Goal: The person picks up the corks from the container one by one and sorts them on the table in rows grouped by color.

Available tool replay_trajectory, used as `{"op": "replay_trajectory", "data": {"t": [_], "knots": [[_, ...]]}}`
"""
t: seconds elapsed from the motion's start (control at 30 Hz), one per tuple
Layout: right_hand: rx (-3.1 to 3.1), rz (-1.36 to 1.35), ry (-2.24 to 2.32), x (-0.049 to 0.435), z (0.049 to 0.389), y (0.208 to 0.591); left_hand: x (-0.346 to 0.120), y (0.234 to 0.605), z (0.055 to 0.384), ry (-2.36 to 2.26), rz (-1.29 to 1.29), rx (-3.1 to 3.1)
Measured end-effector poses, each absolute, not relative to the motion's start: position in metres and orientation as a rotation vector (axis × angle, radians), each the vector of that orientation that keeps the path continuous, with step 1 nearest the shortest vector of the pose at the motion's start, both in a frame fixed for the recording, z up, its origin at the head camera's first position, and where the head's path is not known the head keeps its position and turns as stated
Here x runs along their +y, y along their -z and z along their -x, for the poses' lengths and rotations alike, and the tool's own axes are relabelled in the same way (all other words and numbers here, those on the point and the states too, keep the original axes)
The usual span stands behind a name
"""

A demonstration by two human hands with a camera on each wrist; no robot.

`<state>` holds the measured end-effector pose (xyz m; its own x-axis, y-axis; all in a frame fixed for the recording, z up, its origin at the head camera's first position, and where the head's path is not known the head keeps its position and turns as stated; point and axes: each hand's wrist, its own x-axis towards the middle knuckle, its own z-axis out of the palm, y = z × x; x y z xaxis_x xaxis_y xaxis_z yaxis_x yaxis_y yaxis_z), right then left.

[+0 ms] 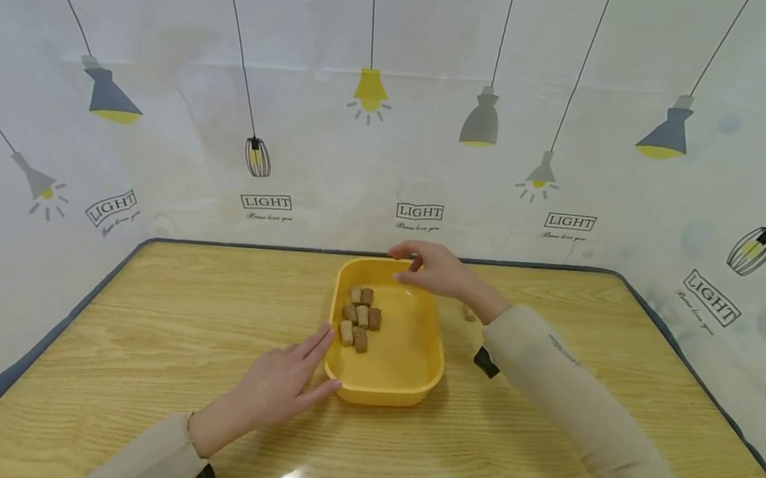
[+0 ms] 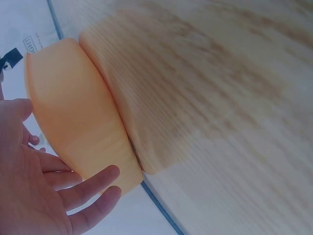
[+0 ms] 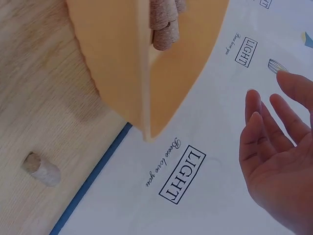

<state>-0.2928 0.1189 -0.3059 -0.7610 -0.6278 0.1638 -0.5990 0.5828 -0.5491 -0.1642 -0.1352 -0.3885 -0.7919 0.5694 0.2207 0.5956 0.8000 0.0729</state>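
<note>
A yellow plastic tub [image 1: 386, 396] stands in the middle of the table, with several corks [image 1: 362, 316] lying along its left side. The left hand [image 1: 275, 382] rests against the tub's left wall, fingers extended; the left wrist view shows these fingers [image 2: 98, 186] spread beside the tub's outer wall [image 2: 88, 112]. Over the tub's far right corner is the right hand [image 1: 437, 268], its fingers loosely bent and holding nothing. A single cork [image 3: 41, 169] lies on the table to the right of the tub, partly hidden by the right arm in the head view.
The wooden table [image 1: 222, 280] ends at a dark blue edge [image 1: 257, 246] along the back. Behind it is a white backdrop [image 1: 322, 155] printed with lamps. A small black object [image 1: 486, 363] shows beside the right sleeve.
</note>
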Motion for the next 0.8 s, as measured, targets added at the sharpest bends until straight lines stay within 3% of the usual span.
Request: {"op": "replay_trajectory", "data": {"t": [0.43,0.8], "knots": [[2.729,1.072,0.912,0.087,0.298,0.304,-0.135,0.386,0.164,0.208,0.919,-2.82],[2.678,0.908,1.0,0.074,0.307,0.318,-0.135,0.386,0.164,0.196,0.925,-2.811]]}}
